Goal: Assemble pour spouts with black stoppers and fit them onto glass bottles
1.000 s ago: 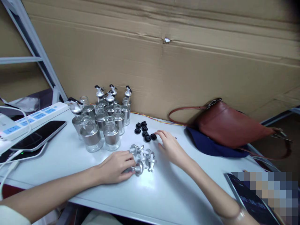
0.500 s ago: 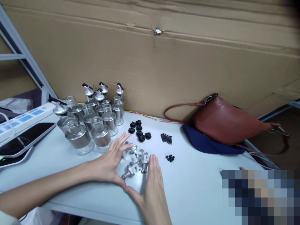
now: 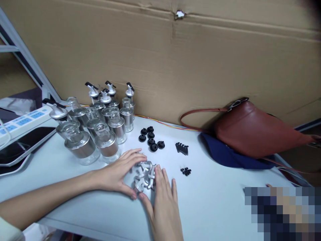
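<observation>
A small heap of silver metal spouts [image 3: 144,174] lies on the white table [image 3: 213,207]. My left hand [image 3: 117,174] cups the heap from the left, fingers stretched and apart. From the right my right hand [image 3: 163,204] presses in with flat, straight fingers. Both hands touch the spouts and grip none. Behind the heap stand several glass bottles with silver bands [image 3: 100,124]; some at the back wear pourer tops. Black rubber stoppers [image 3: 151,138], a row of black clips [image 3: 182,148] and a few tiny black bits [image 3: 186,171] lie to the right.
A cardboard wall [image 3: 175,67] closes the back. A brown leather bag [image 3: 253,130] rests on dark blue cloth [image 3: 225,155] at the right. A white power strip [image 3: 23,122] and a dark tablet [image 3: 17,147] lie at the left. The lower right corner is blurred out.
My right hand left the black stoppers and came to the spout heap. Both hands have closed in, pushing the spouts into a tighter pile. The view shifted slightly.
</observation>
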Demonstrator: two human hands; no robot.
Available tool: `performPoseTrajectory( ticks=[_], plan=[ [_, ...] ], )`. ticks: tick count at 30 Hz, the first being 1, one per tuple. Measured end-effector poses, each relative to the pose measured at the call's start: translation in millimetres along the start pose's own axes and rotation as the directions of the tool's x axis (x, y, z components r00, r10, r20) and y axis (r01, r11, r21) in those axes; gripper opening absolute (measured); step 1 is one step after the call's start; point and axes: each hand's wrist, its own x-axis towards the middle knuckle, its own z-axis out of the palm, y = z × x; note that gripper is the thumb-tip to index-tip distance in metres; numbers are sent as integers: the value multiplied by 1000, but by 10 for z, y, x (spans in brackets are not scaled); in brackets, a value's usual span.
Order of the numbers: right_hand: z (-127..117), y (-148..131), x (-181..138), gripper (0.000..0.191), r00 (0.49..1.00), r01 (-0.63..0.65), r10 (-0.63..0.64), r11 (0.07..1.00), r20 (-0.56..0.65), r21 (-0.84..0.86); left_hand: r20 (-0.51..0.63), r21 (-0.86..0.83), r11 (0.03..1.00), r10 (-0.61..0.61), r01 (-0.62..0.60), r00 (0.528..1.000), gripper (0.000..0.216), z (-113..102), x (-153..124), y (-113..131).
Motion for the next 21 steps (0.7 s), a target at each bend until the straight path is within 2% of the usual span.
performPoseTrajectory(
  ticks=[6, 11, 15, 18, 21],
  plan=[
    [-18, -15, 4, 70, 999, -29, 29, 999, 17, 18, -21, -12, 1000, -11, 11, 1000, 83, -5, 2, 11],
    [9, -27, -17, 85, 997, -57, 57, 998, -53, 1, 2, 6, 1000, -23, 23, 1000, 81, -24, -25, 31],
    [56, 1, -67, 90, 992, -69, 65, 997, -105, -41, -24, 16, 999, -41, 41, 999, 90, -18, -45, 19],
    [75, 24, -89, 88, 996, -37, 33, 998, -81, -47, -6, 22, 997, -69, 69, 998, 98, -11, -45, 8],
    [73, 31, -86, 82, 999, -18, 16, 999, -48, -45, 11, 13, 996, -83, 83, 996, 92, -17, -35, 12]
  ],
)
